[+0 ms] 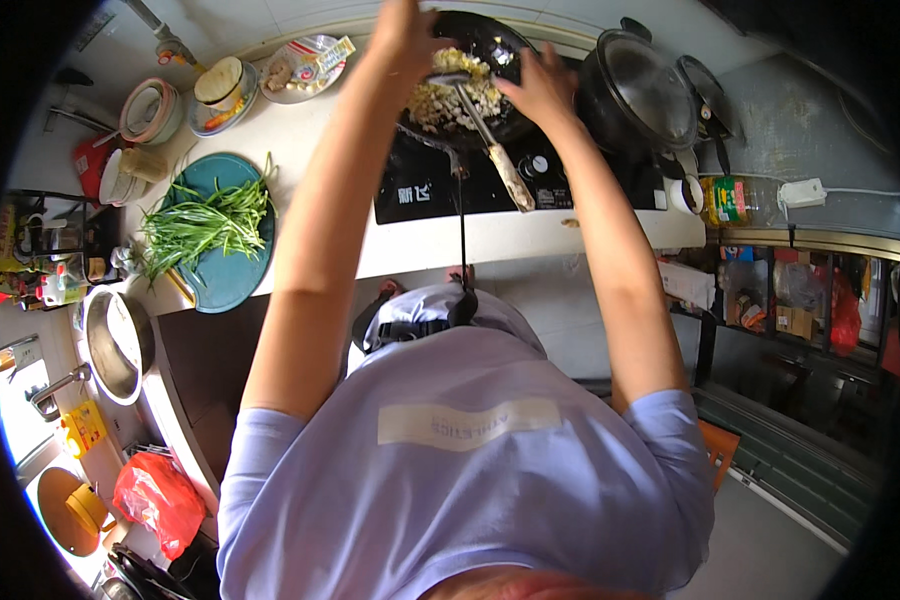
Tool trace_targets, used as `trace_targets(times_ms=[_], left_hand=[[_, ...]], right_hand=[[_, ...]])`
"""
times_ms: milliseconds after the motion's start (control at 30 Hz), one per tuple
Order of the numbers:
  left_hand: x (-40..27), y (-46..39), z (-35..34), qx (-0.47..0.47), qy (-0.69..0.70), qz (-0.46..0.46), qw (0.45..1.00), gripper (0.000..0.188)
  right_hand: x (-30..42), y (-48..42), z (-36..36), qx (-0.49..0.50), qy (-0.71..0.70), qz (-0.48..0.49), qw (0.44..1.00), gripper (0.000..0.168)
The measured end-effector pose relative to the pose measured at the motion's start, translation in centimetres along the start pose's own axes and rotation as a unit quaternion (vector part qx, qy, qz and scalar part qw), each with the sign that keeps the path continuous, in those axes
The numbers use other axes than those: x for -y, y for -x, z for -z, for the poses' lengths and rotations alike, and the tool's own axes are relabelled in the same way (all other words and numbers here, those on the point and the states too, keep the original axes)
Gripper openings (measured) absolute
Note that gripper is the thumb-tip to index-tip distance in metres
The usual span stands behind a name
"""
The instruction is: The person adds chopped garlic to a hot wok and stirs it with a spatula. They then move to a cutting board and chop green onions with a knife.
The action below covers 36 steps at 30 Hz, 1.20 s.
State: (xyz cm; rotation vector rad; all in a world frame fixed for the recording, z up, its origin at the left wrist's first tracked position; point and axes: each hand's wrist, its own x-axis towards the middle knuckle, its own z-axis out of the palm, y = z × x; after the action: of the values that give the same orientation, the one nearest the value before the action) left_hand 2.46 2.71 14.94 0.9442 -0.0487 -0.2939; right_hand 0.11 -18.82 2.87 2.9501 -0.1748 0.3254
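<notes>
A black wok (517,30) sits on a black glass cooktop (435,172), with chopped pale and yellow food (450,105) inside. A spatula (506,165) rests in it, its worn handle sticking out towards me. My left hand (409,37) is over the wok's left side, slightly blurred, with its fingers partly hidden behind the wrist. My right hand (544,82) is at the wok's right edge, fingers spread, holding nothing. Neither hand touches the spatula handle. On the counter to the left, a green cutting board (232,281) bears long green leafy stalks (210,217).
Right of the wok stand a large lidded pot (641,90) and a pan (709,97). An oil bottle (727,201) lies near the counter's right end. Plates of food (300,90) and stacked bowls (150,112) line the back left. A metal basin (116,345) is at far left.
</notes>
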Motion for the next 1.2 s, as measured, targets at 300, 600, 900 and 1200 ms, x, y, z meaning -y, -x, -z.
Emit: trace_targets(times_ms=[300, 600, 900, 1200], left_hand=[[10.3, 8.2, 11.1, -0.148, -0.064, 0.017, 0.987, 0.028], [16.4, 20.3, 9.0, 0.085, -0.070, 0.384, 0.917, 0.051], [16.2, 21.1, 8.4, 0.091, -0.042, 0.337, 0.936, 0.049], [16.2, 22.0, 7.3, 0.012, -0.075, 0.281, 0.957, 0.046]], right_hand=[[0.3, 14.0, 0.8, 0.120, -0.293, 0.076, 0.945, 0.056], [-5.2, 15.6, 15.9, 0.117, -0.197, 0.044, 0.972, 0.039], [-2.8, 12.7, 5.8, 0.035, -0.299, -0.017, 0.953, 0.032], [-2.4, 9.7, 7.5, 0.098, -0.268, 0.092, 0.954, 0.036]])
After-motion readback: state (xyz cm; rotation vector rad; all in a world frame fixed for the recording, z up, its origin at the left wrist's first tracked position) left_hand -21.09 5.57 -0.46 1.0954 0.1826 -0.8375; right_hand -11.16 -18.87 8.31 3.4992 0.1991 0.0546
